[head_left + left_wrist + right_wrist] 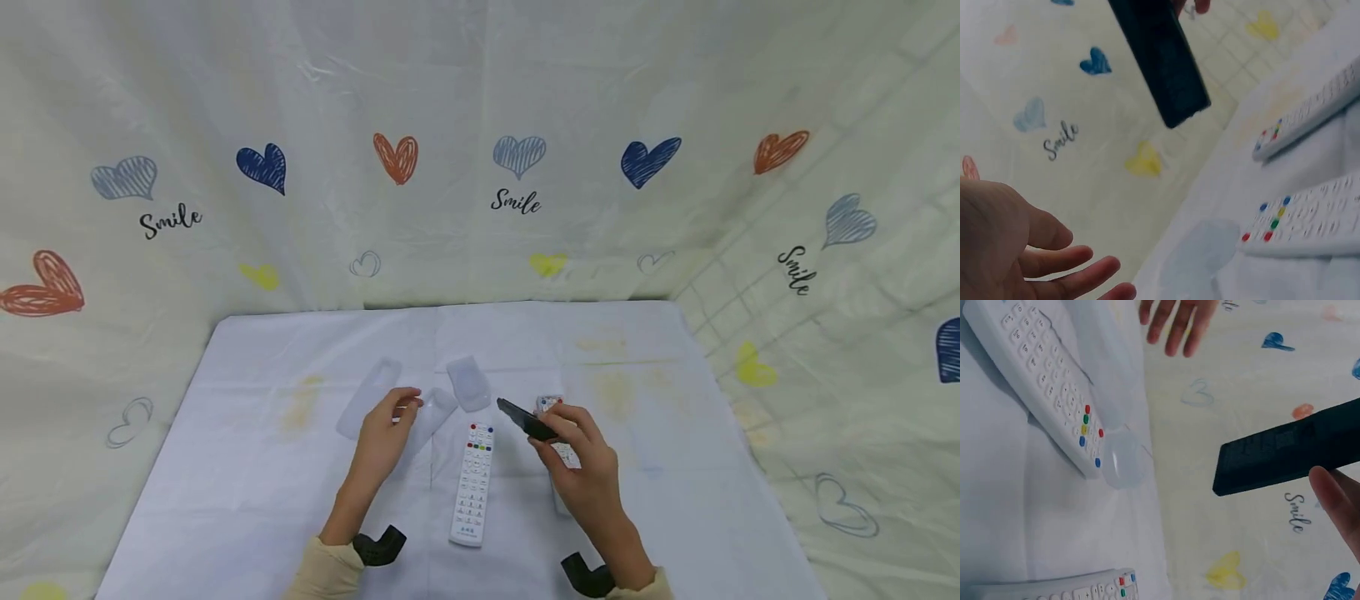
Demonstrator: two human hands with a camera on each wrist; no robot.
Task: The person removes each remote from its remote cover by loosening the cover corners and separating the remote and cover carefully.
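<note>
Above the table my right hand (588,462) grips a slim black remote control (523,418) between thumb and fingers. The remote's flat dark face, with faint markings, shows in the right wrist view. My left hand (384,437) holds nothing, its fingers loosely bent over clear plastic sleeves; one sleeve (369,398) lies to its left, another (437,410) at its fingertips. Between the hands a white remote control (472,487) lies face up, with coloured buttons at its far end. A second white remote (550,402) lies below my right hand, partly hidden by it.
A third clear plastic sleeve (469,383) lies beyond the middle white remote. The white cloth-covered table (255,483) ends at a pale curtain (450,67) printed with hearts, which hangs along the back and sides.
</note>
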